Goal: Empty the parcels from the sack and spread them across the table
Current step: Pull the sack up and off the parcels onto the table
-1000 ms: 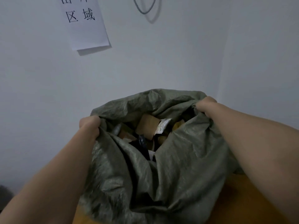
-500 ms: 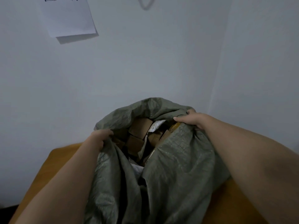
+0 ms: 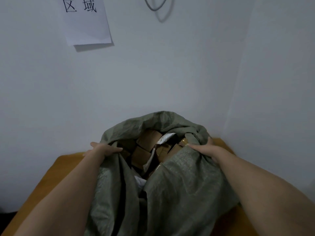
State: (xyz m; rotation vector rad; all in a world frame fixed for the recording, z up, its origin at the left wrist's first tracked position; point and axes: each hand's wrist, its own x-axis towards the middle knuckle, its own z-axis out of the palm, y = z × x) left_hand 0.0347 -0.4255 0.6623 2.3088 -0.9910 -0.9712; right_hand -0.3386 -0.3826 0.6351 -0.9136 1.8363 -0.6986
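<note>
Sack: the grey-green woven sack (image 3: pixel 179 193) stands on the table with its mouth open toward the camera, the rim rolled outward and slumped.
Parcels: brown cardboard parcels (image 3: pixel 148 138) are packed tight in the mouth with at least 1 pale padded mailer (image 3: pixel 164 138) wedged between them; none lies on the table yet, so the emptying looks barely begun.
Left hand: the left hand (image 3: pixel 102 149) holds the left side of the rim, fingers curled over the cloth.
Right hand: the right hand (image 3: pixel 204 148) grips the right side of the rim, thumb inside the opening and fingers round the outside fold.
Risk, spill: if the sack is tipped quickly, the parcels would likely come out in 1 heap and some could slide off the near or side edges.
Risk, jam: the boxes sit wedged against each other (the mailer is pinched among them), so a pull on the rim alone may lift cloth and leave the load stuck.
Risk, grip: the woven cloth looks slick and a full sack is probably heavy; a fold could slip from the fingers mid-tilt.
Table: an orange-brown table (image 3: pixel 56 169), its far edge against the wall and its right end near the room's corner; little bare surface shows around the sack.
Room: pale walls meeting in a corner at right, a white paper sign (image 3: pixel 87 23) with 2 handwritten characters, and a grey cable loop (image 3: pixel 158 7) hanging above.
</note>
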